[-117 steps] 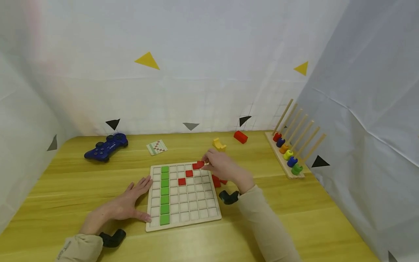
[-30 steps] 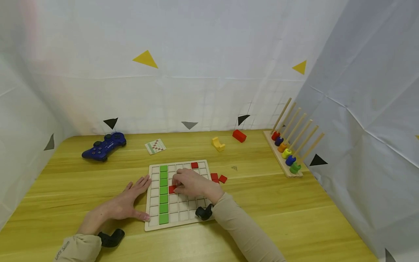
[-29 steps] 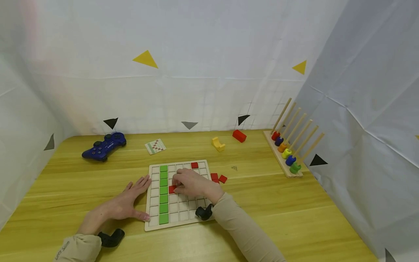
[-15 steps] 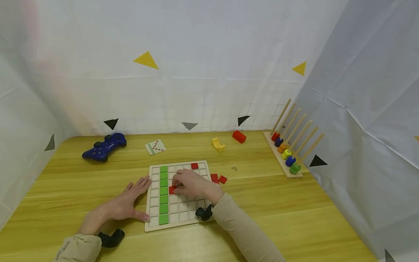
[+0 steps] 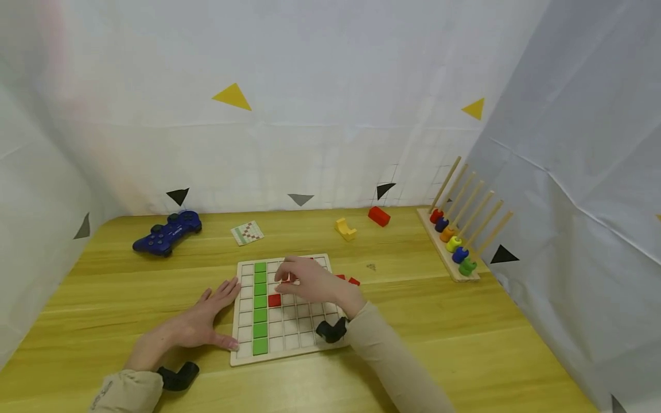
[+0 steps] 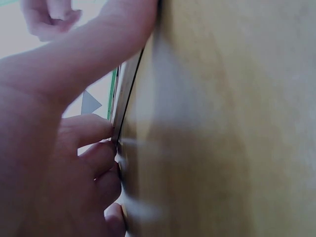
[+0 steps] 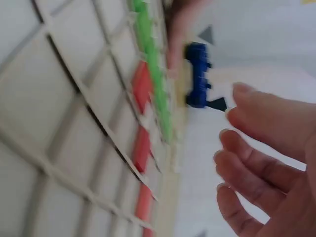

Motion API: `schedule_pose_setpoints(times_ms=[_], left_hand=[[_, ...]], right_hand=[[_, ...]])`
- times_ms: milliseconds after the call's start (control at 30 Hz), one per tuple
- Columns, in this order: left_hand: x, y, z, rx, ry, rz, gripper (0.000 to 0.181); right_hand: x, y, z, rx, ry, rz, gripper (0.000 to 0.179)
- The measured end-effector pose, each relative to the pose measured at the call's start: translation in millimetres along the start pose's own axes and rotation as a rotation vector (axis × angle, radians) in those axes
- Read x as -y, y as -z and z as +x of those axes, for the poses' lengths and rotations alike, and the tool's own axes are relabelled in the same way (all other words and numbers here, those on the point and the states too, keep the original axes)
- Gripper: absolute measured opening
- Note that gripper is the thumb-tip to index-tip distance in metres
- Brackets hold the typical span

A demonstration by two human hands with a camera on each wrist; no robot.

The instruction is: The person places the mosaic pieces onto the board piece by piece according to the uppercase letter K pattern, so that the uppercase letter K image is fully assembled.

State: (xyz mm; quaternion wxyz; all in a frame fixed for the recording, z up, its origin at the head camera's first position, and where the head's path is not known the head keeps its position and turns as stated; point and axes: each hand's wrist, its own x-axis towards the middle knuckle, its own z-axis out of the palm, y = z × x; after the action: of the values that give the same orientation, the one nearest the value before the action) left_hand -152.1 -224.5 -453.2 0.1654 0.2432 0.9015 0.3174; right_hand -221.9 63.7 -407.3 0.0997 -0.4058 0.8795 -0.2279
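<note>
My left hand is spread along the left edge of a wooden grid board, fingertips and thumb at its rim. A column of green square tiles fills the board's second column. Just right of it lies a red tile, flat in its cell. My right hand hovers above the board, its fingers loosely bent and, in the right wrist view, nothing between thumb and fingers. Further red tiles run diagonally across the board, mostly hidden behind that hand in the head view.
Loose red tiles lie by the board's right edge. Behind it are a pattern card, a yellow curved block and a red block. A blue game controller sits back left; a peg stand with colored rings is at right.
My right hand went from the board's top right corner to the red tile beside the green column, then let go and rose slightly to the right. My left hand stays put.
</note>
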Motion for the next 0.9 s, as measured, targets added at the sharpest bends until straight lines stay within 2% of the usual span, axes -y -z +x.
schedule_pose_setpoints(times_ms=[67,167,400,533,667,800,900], left_hand=[[0.3,-0.9,0.7,0.000,0.000,-0.002,0.122],[1.1,-1.9,1.2,0.002,0.002,-0.011,0.122],[2.0,-2.2,1.6,-0.006,0.000,-0.008,0.122],[0.9,-1.7,0.7,-0.003,0.001,-0.007,0.122],[-0.5,-1.2,-0.4,-0.004,0.005,-0.013,0.122],[-1.4,-0.2,-0.7,-0.004,0.008,-0.014,0.122],[-1.6,0.2,0.2,-0.001,0.006,-0.010,0.122]], right_hand=[[-6,11,-7.4,-0.042,0.024,0.053,0.020],[-23,26,-21.6,-0.077,0.019,0.092,0.021],[-69,52,-61.7,-0.091,-0.117,0.134,0.034],[-95,52,-81.0,-0.095,-0.171,0.110,0.035],[-117,46,-88.7,-0.095,-0.197,0.105,0.037],[-127,43,-89.0,-0.076,-0.216,0.088,0.043],[-128,42,-90.3,-0.024,-0.241,0.073,0.048]])
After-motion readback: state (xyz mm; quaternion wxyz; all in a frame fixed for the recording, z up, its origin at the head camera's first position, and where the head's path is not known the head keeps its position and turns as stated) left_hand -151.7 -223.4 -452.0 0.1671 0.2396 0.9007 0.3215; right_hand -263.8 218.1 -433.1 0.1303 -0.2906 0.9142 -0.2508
